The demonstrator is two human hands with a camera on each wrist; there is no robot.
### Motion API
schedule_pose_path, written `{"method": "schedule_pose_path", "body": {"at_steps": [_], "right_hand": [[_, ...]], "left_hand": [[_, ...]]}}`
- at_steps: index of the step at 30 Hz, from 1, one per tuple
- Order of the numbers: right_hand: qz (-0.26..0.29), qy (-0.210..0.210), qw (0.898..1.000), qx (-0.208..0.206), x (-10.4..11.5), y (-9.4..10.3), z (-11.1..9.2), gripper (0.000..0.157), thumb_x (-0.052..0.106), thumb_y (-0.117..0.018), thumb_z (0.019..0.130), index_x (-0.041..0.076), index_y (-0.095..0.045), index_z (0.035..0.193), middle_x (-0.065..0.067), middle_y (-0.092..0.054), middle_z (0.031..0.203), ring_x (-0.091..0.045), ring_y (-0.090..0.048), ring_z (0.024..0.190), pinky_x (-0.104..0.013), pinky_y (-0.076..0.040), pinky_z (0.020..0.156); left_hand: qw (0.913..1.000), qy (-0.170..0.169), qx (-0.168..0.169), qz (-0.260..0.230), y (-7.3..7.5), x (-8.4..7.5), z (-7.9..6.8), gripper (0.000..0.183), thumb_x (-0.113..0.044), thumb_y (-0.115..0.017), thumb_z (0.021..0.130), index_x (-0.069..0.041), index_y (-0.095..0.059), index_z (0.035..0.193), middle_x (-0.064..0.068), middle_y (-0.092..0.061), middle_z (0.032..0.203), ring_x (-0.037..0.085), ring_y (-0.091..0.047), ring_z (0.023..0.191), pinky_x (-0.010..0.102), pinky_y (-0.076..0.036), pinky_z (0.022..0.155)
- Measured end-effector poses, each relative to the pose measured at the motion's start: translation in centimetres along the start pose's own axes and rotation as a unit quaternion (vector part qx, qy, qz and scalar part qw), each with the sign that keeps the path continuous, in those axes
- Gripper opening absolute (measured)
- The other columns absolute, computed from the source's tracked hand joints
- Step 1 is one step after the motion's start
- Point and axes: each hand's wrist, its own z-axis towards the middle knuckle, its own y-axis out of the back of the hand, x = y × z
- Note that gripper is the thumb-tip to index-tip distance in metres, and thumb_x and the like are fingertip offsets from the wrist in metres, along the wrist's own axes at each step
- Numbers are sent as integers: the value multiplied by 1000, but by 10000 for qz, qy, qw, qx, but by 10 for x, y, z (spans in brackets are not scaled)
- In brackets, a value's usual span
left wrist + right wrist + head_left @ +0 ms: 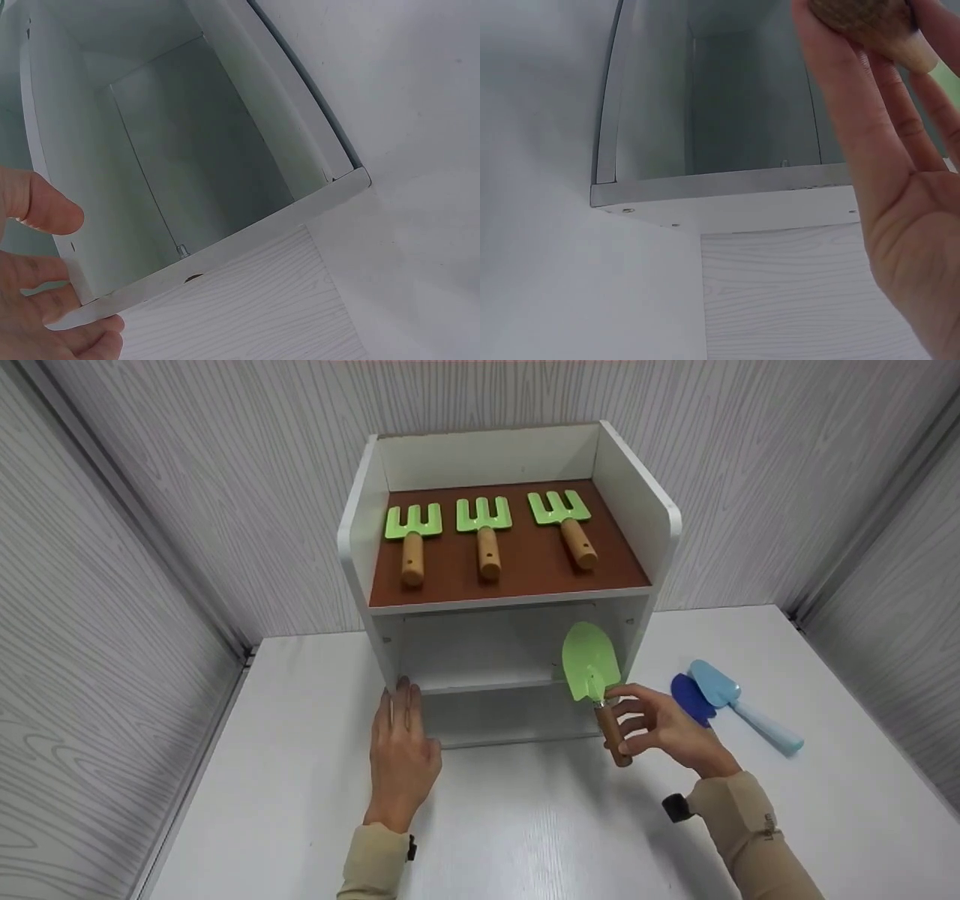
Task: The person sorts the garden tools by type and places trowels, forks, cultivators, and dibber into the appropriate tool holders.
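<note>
My right hand [671, 731] pinches the wooden handle of a small green garden trowel [589, 656] between thumb and fingers. The blade points up and away, in front of the right part of the white shelf unit's [510, 601] middle compartment. In the right wrist view, the rounded handle end [870, 22] shows at the top, between the fingers. My left hand [401, 772] rests with fairly straight fingers against the unit's lower left front edge. Seen in the left wrist view, its fingers [45, 304] lie on both sides of the side panel's edge.
Three green hand forks [484, 517] with wooden handles lie in a row on the unit's brown top. Right of the unit, a light blue trowel [750, 712] overlaps a dark blue tool head [690, 697] on the white table [300, 810]. Wood-grain panels [112, 622] surround the table.
</note>
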Motion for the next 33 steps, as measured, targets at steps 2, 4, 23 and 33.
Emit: {"method": "schedule_pose_path", "body": {"at_steps": [2,4,23,33], "right_hand": [[70,-115,9999,-22,3,-2,1,70,-14,-72,77,-5,-46,141,-24,-64,116,-32,-72,91,-45,-60,77],[143,-195,9997,-25,5,-3,2,71,-14,-71,76,-3,-46,141,-25,-63,115,-33,-72,90,-45,-61,76],[839,-671,9942,-85,18,-17,11,70,-12,-64,79,-3,-43,145,-24,-60,120,-35,-73,93,-48,-60,76],[633,-830,9943,-198,26,-22,19,73,-3,-72,81,-6,-41,147,-24,-58,122,-33,-65,103,-49,-60,75]], "left_hand": [[10000,-28,-34,13,0,0,0,69,5,-67,78,17,-43,142,32,-44,148,54,-43,131,59,-39,108],[10000,-48,-67,9,-1,1,-1,69,5,-67,78,17,-44,141,32,-44,147,55,-44,131,59,-39,107],[9998,-115,-147,49,-1,0,-1,63,7,-62,80,18,-46,140,32,-46,146,55,-45,129,59,-41,106],[9997,-129,-207,5,-2,0,0,67,7,-67,78,18,-45,140,32,-45,146,55,-45,130,60,-41,106]]}}
